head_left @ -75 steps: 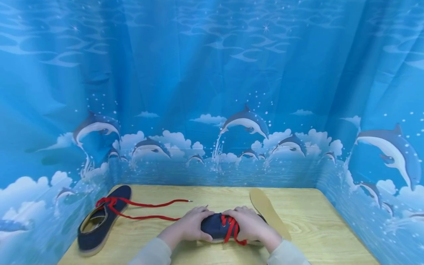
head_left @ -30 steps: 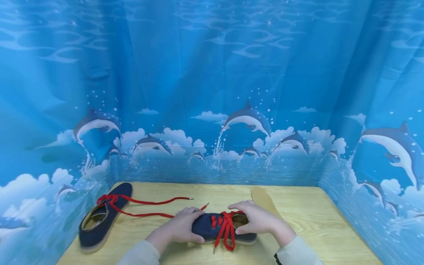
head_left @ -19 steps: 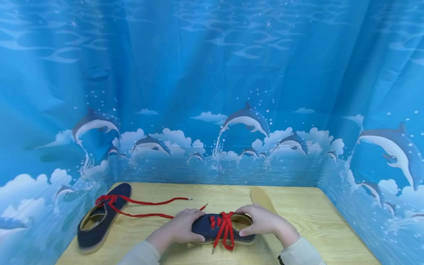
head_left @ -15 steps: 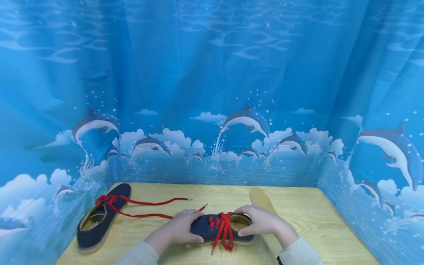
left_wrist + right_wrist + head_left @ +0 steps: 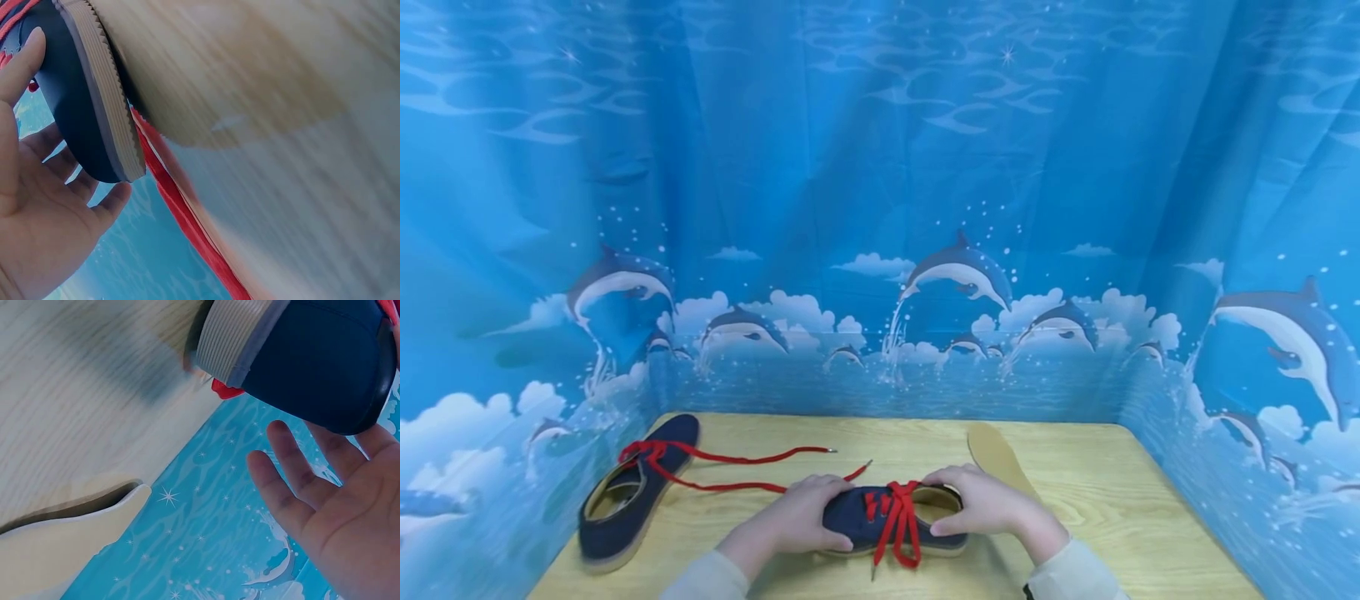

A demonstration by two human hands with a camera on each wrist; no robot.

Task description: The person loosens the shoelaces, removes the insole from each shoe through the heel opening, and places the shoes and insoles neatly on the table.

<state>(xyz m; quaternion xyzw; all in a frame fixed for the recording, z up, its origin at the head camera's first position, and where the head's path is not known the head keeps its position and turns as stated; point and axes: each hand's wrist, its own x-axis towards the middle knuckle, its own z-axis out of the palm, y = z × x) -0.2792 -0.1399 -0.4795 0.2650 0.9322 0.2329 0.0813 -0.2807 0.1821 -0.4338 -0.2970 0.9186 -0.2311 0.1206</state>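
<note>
A navy canvas shoe [image 5: 847,517] lies sideways in front of me, toe to the left, its red lace [image 5: 901,517] tied in a bow with ends hanging over the near side. My left hand [image 5: 793,517] grips the toe, thumb on the near side and fingers round the far side. At the heel end, my right hand [image 5: 988,502] holds the collar with its thumb on the near rim and fingers on the far rim. The left wrist view shows the shoe's ribbed sole [image 5: 112,94]; in the right wrist view the heel [image 5: 319,362] is beside my fingers.
A second navy shoe [image 5: 617,529] stands at the left, its long red laces [image 5: 748,459] trailing across the wooden table [image 5: 1120,517] toward my left hand. A tan insole [image 5: 996,454] lies behind my right hand. A blue dolphin-print curtain [image 5: 865,167] surrounds the table.
My right hand has moved from over the laces to the heel collar, uncovering the bow and shoe opening. The shoe and both hands have then shifted slightly left.
</note>
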